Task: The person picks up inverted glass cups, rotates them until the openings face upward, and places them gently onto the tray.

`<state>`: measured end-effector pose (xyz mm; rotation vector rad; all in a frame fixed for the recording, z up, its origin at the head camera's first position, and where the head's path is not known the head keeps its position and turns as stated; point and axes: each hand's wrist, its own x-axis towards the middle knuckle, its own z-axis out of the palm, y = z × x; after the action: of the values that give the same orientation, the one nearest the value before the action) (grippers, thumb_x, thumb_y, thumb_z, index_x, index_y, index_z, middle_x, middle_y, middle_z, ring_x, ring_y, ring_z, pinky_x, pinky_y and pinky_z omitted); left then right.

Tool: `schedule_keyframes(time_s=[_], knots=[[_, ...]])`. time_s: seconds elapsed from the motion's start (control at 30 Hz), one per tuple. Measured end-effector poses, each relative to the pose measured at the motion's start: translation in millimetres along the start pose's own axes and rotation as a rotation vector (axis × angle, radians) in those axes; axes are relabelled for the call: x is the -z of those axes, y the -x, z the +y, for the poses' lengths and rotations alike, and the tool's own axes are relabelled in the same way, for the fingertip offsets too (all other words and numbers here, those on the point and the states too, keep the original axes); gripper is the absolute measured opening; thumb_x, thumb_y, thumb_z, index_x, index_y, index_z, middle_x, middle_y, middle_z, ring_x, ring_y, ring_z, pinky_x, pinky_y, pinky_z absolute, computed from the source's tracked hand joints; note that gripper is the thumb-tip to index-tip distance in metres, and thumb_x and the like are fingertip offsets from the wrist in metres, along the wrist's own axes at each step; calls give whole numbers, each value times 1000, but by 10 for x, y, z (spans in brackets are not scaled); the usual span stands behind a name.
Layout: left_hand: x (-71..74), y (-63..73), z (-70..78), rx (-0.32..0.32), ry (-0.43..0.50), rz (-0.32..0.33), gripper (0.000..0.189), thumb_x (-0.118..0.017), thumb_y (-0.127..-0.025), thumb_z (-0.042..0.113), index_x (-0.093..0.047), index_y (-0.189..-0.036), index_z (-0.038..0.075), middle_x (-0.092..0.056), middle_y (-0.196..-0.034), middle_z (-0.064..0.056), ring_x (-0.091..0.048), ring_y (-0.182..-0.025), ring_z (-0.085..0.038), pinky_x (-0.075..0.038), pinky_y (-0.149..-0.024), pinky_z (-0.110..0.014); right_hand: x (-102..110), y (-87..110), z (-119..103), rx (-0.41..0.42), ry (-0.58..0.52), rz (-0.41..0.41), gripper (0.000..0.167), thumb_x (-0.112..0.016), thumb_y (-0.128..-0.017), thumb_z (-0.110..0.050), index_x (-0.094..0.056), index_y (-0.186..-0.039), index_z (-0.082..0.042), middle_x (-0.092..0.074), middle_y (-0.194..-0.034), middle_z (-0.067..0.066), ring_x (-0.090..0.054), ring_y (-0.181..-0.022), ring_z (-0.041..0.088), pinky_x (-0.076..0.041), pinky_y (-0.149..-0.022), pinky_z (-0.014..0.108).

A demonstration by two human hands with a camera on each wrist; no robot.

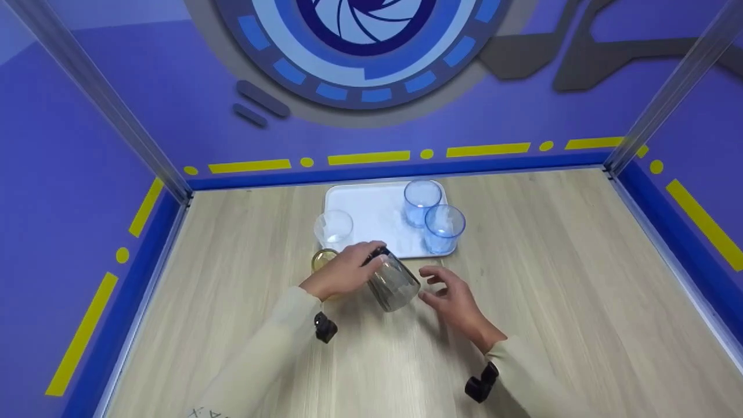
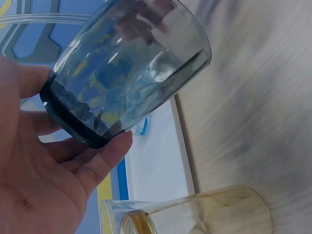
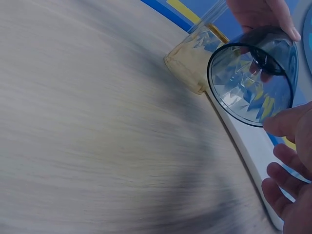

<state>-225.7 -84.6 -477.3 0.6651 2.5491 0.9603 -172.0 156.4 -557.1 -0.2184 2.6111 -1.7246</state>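
Note:
My left hand grips a grey tinted glass round its thick dark base. The glass hangs tilted above the table, its mouth pointing down to the right. Close to the rim is my right hand, fingers loosely bent and holding nothing. In the right wrist view its thumb is at the glass's rim; whether they touch I cannot tell. Partly behind my left hand, an amber glass stands on the table, base up.
A white tray lies toward the back wall. On its right side are two blue glasses, one farther back and one nearer. A clear glass stands at its left front corner. Blue-purple panels enclose the wooden table.

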Motion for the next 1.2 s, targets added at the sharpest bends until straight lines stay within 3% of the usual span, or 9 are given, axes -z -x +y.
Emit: schedule_keyframes(time_s=[0.37, 0.53, 0.67, 0.87, 1.2], knots=[[-13, -16, 3, 5, 57, -14, 46, -35, -104, 39, -47, -141, 17, -55, -138, -5, -50, -129, -21, -38, -111, -43, -42, -13, -26, -5, -19, 38, 35, -71, -82, 3, -64, -116, -3, -66, -116, 13, -60, -108, 35, -52, -84, 49], [-25, -28, -7, -9, 78, -15, 44, -34, -104, 38, -50, -138, 16, -60, -128, -5, -54, -119, -19, -41, -108, -42, -64, -10, -73, -31, -15, 56, 35, -69, -82, 6, -63, -116, 3, -65, -115, 17, -59, -108, 39, -52, -82, 41], [-31, -27, -22, -7, 119, -20, 40, -33, -105, 37, -53, -134, 18, -63, -112, -2, -56, -104, -16, -46, -99, -39, -49, -15, -67, -30, -4, 41, 34, -70, -82, 3, -64, -115, -1, -67, -113, 13, -60, -106, 33, -52, -80, 34], [-44, -20, -23, 5, 200, -21, 37, -32, -105, 36, -60, -121, 18, -63, -95, -1, -57, -88, -11, -50, -83, -32, -20, -21, -44, -12, 6, 16, 30, -71, -84, -3, -67, -112, -13, -70, -107, 3, -61, -102, 21, -51, -82, 41], [-63, -29, -16, 25, 246, -33, 42, -32, -105, 36, -64, -109, 10, -64, -91, -9, -56, -79, -11, -51, -72, -28, -43, -35, -40, -23, 33, 11, 24, -70, -85, -5, -69, -109, -9, -72, -101, 8, -66, -94, 20, -50, -77, 27]])
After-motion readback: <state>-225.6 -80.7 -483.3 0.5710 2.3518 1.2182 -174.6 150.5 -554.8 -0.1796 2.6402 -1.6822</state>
